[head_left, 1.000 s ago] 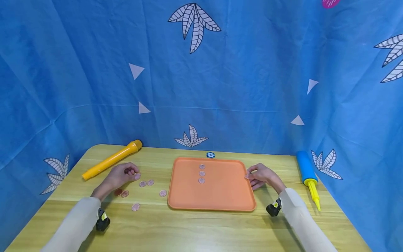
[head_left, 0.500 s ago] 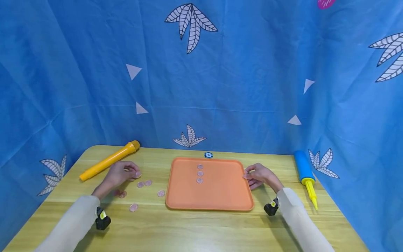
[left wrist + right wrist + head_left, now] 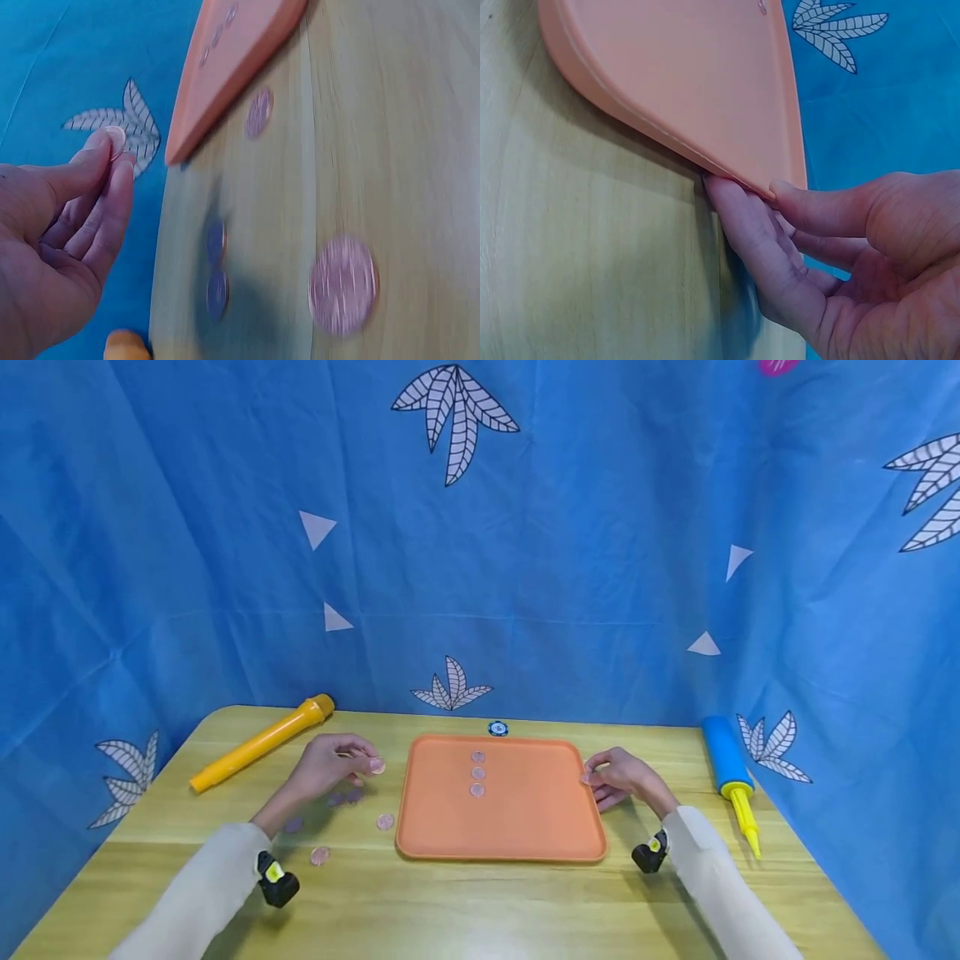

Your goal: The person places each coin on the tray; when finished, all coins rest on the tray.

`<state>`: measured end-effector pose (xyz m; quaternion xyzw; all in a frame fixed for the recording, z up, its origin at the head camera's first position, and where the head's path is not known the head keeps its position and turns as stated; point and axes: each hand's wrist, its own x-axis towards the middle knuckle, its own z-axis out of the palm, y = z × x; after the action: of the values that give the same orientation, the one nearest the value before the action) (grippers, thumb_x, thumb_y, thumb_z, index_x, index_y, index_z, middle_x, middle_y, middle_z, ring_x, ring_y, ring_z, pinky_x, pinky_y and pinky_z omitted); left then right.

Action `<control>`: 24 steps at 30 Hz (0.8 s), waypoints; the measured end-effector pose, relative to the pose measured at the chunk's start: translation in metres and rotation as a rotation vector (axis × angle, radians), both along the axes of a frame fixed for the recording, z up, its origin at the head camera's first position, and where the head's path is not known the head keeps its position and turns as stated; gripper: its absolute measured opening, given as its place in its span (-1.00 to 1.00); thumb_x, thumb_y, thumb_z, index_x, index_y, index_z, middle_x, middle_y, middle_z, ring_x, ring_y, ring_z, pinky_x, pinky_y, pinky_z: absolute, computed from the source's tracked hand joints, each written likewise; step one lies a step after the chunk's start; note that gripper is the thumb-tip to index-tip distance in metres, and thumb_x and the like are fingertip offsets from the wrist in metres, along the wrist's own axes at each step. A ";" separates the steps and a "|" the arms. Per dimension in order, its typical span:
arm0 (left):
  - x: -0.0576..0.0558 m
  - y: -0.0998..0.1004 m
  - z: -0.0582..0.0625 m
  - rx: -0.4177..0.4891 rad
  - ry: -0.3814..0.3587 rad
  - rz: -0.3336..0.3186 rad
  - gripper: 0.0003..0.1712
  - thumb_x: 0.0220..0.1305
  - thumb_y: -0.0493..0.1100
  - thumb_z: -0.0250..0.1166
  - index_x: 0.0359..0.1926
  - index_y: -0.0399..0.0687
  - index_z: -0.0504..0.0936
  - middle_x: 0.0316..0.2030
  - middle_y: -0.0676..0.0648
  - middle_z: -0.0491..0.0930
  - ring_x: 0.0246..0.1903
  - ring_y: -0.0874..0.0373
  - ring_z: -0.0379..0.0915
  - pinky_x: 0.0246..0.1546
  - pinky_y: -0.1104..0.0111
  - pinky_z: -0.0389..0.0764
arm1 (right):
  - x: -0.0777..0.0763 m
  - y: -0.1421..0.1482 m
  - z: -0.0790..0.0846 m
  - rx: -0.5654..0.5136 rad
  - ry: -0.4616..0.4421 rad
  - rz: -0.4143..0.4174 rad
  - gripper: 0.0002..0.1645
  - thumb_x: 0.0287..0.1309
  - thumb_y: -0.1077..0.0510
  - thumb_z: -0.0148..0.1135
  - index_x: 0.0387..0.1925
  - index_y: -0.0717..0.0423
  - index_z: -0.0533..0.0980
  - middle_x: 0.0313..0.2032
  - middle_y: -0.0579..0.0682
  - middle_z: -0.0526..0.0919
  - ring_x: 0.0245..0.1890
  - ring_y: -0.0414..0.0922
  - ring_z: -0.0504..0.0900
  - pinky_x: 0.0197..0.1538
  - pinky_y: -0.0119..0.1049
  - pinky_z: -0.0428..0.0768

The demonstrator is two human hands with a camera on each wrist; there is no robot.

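Note:
Pinched between thumb and fingers of my left hand is a coin, held above the table left of the orange tray. My right hand grips the tray's right rim, thumb on top and fingers against the outer side in the right wrist view. Three coins stand in a column on the tray, the middle coin among them. Several more coins lie loose on the table, such as the coin beside the tray and the coin nearer the front. My left arm partly covers others.
A yellow tube-shaped thing lies at the back left of the wooden table. To the right is a blue and yellow hand pump. Behind the tray lies a poker chip. A blue curtain hangs behind.
My left hand has lifted the coin off the table and carried it right, toward the tray. My right hand keeps its hold on the rim. The coins on the tray have not moved.

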<state>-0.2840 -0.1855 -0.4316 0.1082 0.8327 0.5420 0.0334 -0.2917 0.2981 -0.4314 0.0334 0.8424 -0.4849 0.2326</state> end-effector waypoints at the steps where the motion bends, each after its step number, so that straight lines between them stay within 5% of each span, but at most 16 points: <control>1: -0.001 0.005 0.000 0.011 -0.004 0.000 -0.74 0.29 -0.20 0.51 -0.14 -0.33 0.74 -0.31 -0.15 0.76 -0.30 -0.15 0.73 -0.29 0.22 0.80 | 0.000 0.000 0.000 0.001 0.005 0.005 -0.85 0.45 0.32 0.22 -0.07 0.37 0.52 -0.51 0.06 0.71 -0.53 -0.14 0.75 -0.26 -0.10 0.81; 5: 0.000 0.028 -0.001 0.050 -0.030 0.017 -0.77 0.27 -0.23 0.52 -0.16 -0.32 0.75 -0.36 -0.11 0.76 -0.32 -0.15 0.75 -0.21 0.08 0.80 | -0.001 0.000 -0.002 0.005 0.012 0.008 -0.85 0.45 0.32 0.21 -0.06 0.37 0.52 -0.53 0.05 0.71 -0.54 -0.16 0.74 -0.27 -0.11 0.81; 11: -0.001 0.062 -0.004 0.126 -0.074 -0.057 -0.87 0.32 -0.40 0.42 -0.15 -0.42 0.74 -0.33 -0.20 0.77 -0.39 -0.05 0.78 -0.18 0.03 0.79 | -0.002 0.000 0.000 0.013 0.014 -0.004 -0.88 0.45 0.32 0.22 -0.09 0.35 0.53 -0.52 0.04 0.72 -0.53 -0.15 0.74 -0.27 -0.11 0.81; 17: 0.004 0.092 -0.006 0.084 -0.087 -0.095 -0.93 0.33 -0.45 0.37 -0.20 -0.38 0.76 -0.34 -0.19 0.72 -0.45 0.10 0.74 -0.24 0.11 0.81 | -0.002 0.001 0.003 0.013 0.012 0.008 -0.87 0.45 0.31 0.22 -0.08 0.35 0.52 -0.52 0.04 0.72 -0.52 -0.15 0.75 -0.26 -0.09 0.81; 24: 0.008 0.117 -0.015 0.022 -0.043 -0.225 -0.94 0.31 -0.51 0.34 -0.26 -0.41 0.74 -0.41 -0.20 0.74 -0.47 0.04 0.74 -0.38 0.23 0.80 | -0.002 -0.001 0.000 0.018 0.001 -0.015 -0.86 0.46 0.31 0.22 -0.08 0.36 0.53 -0.55 0.03 0.70 -0.56 -0.16 0.73 -0.29 -0.12 0.81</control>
<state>-0.2758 -0.0681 -0.4466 0.1897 0.8083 0.5462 0.1107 -0.2941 0.2969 -0.4314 0.0416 0.8467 -0.4788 0.2282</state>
